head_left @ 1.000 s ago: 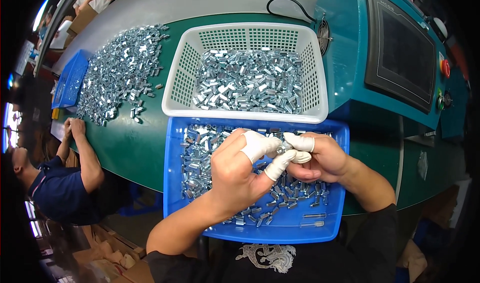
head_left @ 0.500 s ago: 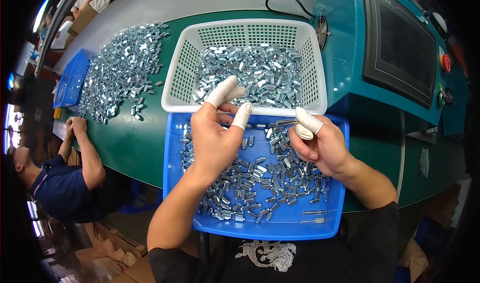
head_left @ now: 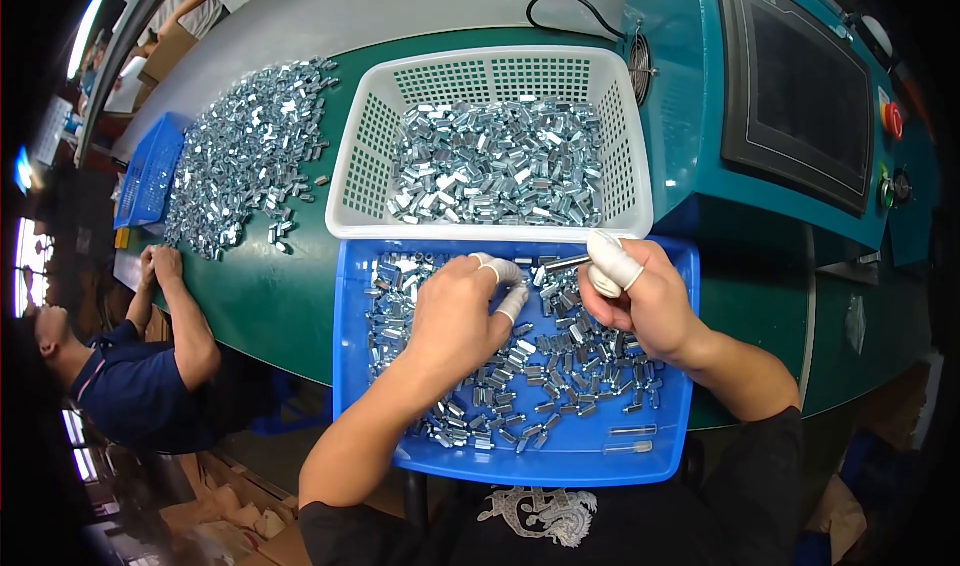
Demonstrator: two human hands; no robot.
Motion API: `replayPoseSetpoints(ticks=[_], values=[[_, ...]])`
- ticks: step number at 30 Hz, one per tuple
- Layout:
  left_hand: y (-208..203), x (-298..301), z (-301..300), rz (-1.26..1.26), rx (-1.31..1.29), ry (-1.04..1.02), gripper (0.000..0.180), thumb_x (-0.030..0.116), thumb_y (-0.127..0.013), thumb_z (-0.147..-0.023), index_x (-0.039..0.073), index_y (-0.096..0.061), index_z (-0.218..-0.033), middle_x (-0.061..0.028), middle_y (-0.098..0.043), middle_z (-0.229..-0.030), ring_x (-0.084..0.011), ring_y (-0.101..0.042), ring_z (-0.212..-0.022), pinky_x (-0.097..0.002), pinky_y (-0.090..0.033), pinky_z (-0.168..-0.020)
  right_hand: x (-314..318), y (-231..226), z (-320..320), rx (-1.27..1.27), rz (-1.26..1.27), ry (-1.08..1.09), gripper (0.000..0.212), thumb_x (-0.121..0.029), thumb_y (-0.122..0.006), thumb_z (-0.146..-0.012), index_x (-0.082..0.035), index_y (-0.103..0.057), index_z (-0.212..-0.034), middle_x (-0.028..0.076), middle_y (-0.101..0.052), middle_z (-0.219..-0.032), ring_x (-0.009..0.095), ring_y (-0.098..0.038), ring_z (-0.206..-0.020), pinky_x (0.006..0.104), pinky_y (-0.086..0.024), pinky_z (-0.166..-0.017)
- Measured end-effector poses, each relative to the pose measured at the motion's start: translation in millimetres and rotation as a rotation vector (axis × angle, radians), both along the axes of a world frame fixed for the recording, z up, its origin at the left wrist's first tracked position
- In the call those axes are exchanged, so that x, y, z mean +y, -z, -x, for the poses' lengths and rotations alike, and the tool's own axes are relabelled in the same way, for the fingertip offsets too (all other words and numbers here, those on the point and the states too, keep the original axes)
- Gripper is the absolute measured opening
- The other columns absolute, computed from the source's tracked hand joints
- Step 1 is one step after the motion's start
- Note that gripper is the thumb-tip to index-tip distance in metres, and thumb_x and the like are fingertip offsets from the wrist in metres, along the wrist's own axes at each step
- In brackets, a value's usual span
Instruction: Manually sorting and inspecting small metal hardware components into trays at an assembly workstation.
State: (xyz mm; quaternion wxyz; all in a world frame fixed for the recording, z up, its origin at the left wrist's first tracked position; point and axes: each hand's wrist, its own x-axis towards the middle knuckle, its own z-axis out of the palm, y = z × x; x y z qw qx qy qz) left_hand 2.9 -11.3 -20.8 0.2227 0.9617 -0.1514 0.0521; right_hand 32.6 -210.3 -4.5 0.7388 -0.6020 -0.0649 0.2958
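Note:
My left hand [head_left: 455, 311], with white finger cots on thumb and fingers, is low over the blue tray [head_left: 345, 366]. Its thumb and fingertips are drawn together by the small hex metal pieces [head_left: 495, 396]; whatever lies between them is hidden. To its right, my right hand [head_left: 645, 291] also wears white cots. Thumb and finger pinch a slim metal rod [head_left: 568, 263], which points left toward the left fingertips. Many of these shiny pieces lie scattered across the tray.
A white perforated basket [head_left: 340, 176] full of similar pieces stands behind the tray. At right is a teal machine [head_left: 680, 116] with a dark screen. A heap of pieces [head_left: 245, 146] and a blue basket [head_left: 150, 171] lie left, near a seated person [head_left: 140, 366].
My left hand has come down from the white basket's front rim into the blue tray, its fingers closing together. My right hand stays almost in place, still pinching the rod.

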Motion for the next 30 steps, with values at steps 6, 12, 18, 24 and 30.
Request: replayPoseSetpoints(ticks=[6, 12, 18, 24, 30], values=[[-17.5, -4.9, 6.1, 0.762, 0.162, -0.049, 0.019, 0.003, -0.071, -0.075, 0.0, -0.066, -0.093, -0.0063, -0.066, -0.08, -0.009, -0.059, -0.07, -0.0226, -0.047, -0.063, 1.5, 3.3, 3.2, -0.178, 0.069, 0.01, 0.044, -0.034, -0.037, -0.097, -0.007, -0.049, -0.065, -0.002, -0.045, -0.052, 0.003, -0.034, -0.045, 0.0202, -0.026, -0.041], [-22.9, -2.8, 5.1, 0.679, 0.039, 0.055, 0.02, 0.002, -0.072, -0.073, -0.001, -0.067, -0.092, -0.0086, -0.065, -0.078, -0.0132, -0.059, -0.066, -0.0258, -0.047, -0.062, 2.9, 5.2, 4.2, -0.262, 0.12, -0.051, 0.045, -0.033, -0.036, -0.098, -0.007, -0.049, -0.063, -0.003, -0.045, -0.051, 0.003, -0.034, -0.045, 0.0201, -0.026, -0.043], [-21.8, 1.7, 7.6, 0.681, 0.085, 0.109, 0.016, 0.004, -0.071, -0.074, -0.001, -0.066, -0.088, -0.0104, -0.065, -0.076, -0.0168, -0.061, -0.064, -0.0281, -0.048, -0.058, 3.1, 2.6, 5.3, -0.259, 0.162, -0.077, 0.044, -0.032, -0.037, -0.098, -0.007, -0.049, -0.063, -0.002, -0.047, -0.052, 0.003, -0.035, -0.044, 0.0195, -0.028, -0.042], [-16.5, 1.8, 5.9, 0.491, -0.104, 0.241, 0.019, 0.002, -0.074, -0.071, 0.0, -0.065, -0.087, -0.0117, -0.065, -0.076, -0.0207, -0.061, -0.065, -0.03, -0.048, -0.059, 4.5, -0.9, 7.9, -0.287, 0.175, -0.16, 0.044, -0.03, -0.038, -0.097, -0.006, -0.052, -0.064, -0.002, -0.05, -0.053, 0.003, -0.037, -0.044, 0.0201, -0.029, -0.042], [-19.5, -6.8, 7.5, 0.414, -0.343, 0.241, 0.025, -0.003, -0.074, -0.065, 0.002, -0.065, -0.087, -0.006, -0.062, -0.076, -0.0212, -0.057, -0.065, -0.0306, -0.044, -0.057, 2.9, -5.2, 0.1, 0.009, 0.127, -0.233, 0.055, -0.037, -0.035, -0.098, -0.007, -0.049, -0.054, 0.0, -0.044, -0.047, 0.005, -0.033, -0.039, 0.0217, -0.027, -0.039]])
